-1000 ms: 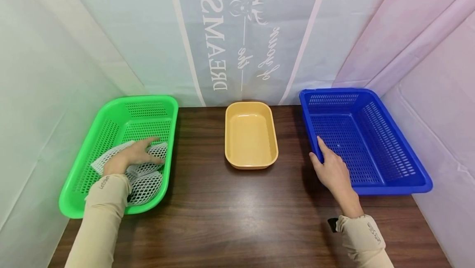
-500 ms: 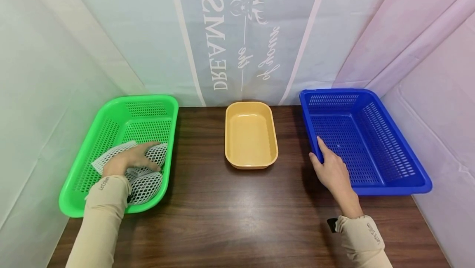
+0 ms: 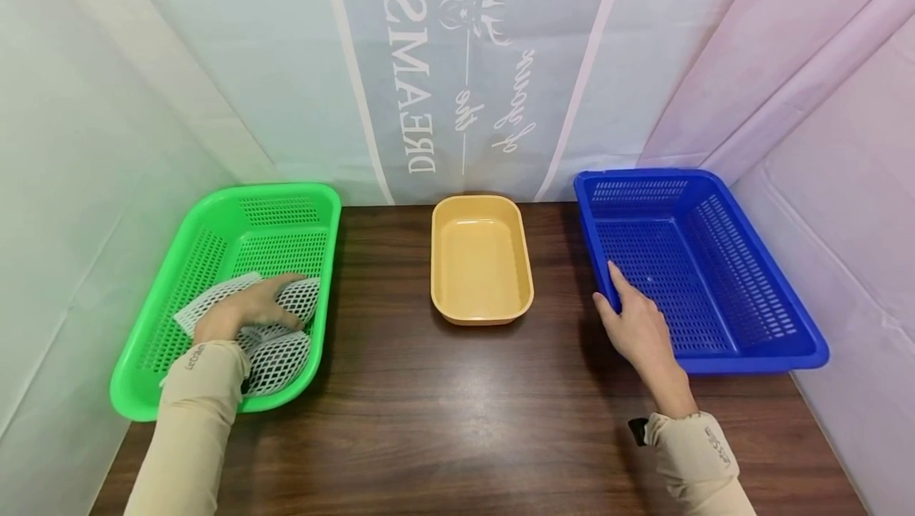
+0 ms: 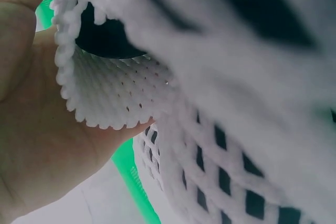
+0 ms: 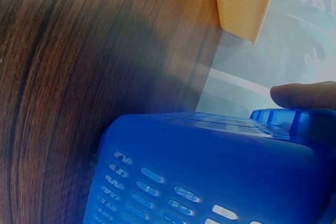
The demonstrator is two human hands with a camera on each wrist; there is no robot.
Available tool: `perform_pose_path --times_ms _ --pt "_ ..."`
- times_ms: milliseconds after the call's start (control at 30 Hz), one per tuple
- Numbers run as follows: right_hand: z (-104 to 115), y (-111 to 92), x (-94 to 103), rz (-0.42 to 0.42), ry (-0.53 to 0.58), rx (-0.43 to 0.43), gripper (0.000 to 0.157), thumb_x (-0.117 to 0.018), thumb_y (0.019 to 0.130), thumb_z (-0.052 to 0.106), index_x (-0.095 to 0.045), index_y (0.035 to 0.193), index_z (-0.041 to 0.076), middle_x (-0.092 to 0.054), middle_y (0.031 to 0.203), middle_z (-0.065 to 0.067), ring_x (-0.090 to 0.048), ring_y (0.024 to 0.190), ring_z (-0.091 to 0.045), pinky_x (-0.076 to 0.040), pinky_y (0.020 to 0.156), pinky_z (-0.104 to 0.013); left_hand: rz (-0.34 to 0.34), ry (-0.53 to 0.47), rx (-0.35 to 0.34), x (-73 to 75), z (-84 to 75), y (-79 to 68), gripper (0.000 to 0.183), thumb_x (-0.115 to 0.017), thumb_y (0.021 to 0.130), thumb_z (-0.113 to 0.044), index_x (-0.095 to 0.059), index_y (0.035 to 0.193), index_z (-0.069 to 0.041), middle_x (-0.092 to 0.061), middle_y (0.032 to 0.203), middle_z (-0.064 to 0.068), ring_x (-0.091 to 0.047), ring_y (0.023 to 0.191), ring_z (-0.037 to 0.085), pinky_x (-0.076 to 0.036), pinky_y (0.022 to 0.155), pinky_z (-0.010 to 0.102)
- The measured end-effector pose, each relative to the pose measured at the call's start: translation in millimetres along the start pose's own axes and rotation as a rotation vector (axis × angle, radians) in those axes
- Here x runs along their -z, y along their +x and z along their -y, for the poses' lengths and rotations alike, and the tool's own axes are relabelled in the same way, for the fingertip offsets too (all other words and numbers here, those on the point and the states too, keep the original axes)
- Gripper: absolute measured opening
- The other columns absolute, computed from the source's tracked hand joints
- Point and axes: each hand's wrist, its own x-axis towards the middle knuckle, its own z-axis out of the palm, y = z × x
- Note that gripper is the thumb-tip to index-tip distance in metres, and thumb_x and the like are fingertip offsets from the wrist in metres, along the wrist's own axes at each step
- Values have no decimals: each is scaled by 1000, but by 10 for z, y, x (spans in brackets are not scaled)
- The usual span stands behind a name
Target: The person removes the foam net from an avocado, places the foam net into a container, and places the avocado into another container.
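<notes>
At far left the green basket point(image 3: 286, 190) holds the white nets point(image 3: 277, 361), under and just beside the left hand point(image 3: 250, 308); something dark shows through their mesh. The nets look soft and loose, so a grip on mesh alone could let the contents slip out, or a neighbouring net could snag and come along. The left hand's thumb and fingers are spread, curved round one net. Between the hands, on the worktop point(image 3: 429, 421), sits the tray point(image 3: 480, 270). The right hand point(image 3: 638, 325) holds the nearest rim of the blue basket point(image 3: 750, 363), thumb outside, fingers inside; pulling there could tilt or drag it. How firm that hold is, I cannot tell.
</notes>
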Motion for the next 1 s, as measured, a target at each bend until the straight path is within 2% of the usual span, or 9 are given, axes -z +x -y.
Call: perform_pose_path --times_ms 233,667,1000 --pt "8 10 1 -7 -2 7 63 -49 102 34 -25 158 15 -43 145 -34 -45 125 -58 -40 93 -69 -25 -19 5 14 5 -36 95 -75 82 -26 -20 157 -8 -21 157 33 -27 137 61 -34 100 75" --pt "7 17 -2 -3 -4 9 63 -49 103 34 -25 158 14 -43 145 -35 -46 124 -59 -41 92 -69 -87 -42 -43 41 -15 -85 89 -73 85 -19 -20 156 -4 -22 156 34 -27 138 58 -31 104 73" --pt "13 1 1 -9 -3 11 63 -49 103 34 -26 157 13 -44 144 -35 -46 125 -58 -40 92 -69 -130 -29 -55 81 -84 -146 90 -75 85 -20 -22 156 -9 -26 156 32 -32 135 57 -32 103 73"
